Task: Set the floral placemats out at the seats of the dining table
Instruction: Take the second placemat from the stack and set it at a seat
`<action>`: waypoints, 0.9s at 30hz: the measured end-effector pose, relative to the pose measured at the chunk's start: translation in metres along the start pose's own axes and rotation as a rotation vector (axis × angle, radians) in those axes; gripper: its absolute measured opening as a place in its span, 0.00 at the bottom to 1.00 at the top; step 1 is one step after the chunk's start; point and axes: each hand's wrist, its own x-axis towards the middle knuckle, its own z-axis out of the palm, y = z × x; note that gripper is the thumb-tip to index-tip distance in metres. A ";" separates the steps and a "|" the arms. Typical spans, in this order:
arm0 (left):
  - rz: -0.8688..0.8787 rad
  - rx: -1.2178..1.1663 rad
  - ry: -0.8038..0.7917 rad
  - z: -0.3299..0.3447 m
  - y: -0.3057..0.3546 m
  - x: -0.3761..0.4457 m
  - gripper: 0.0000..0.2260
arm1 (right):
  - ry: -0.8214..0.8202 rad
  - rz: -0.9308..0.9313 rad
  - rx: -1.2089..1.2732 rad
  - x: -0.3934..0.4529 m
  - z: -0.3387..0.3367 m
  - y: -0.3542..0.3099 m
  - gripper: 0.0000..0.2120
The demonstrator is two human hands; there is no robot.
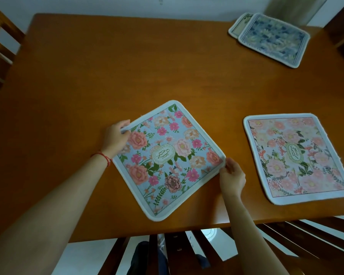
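I hold a blue floral placemat (168, 158) cornerwise on the wooden dining table (87, 76), my left hand (116, 138) pinching its left corner, my right hand (231, 176) pinching its right corner. A pink floral placemat (298, 157) lies flat to the right, near the table's front edge. Two more mats (274, 38) overlap at the far right corner. Slatted chair backs (207, 253) stand below the near edge

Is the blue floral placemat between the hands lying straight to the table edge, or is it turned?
Turned. The blue floral placemat lies spread flat like a diamond, one corner toward the near table edge.
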 end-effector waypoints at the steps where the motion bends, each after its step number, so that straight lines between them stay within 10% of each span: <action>1: -0.009 -0.003 0.007 -0.001 -0.002 -0.003 0.18 | -0.005 -0.007 -0.003 0.003 0.001 -0.002 0.19; 27: -0.305 -0.316 0.215 0.021 -0.031 -0.116 0.18 | -0.228 -0.168 -0.051 0.081 0.044 -0.057 0.20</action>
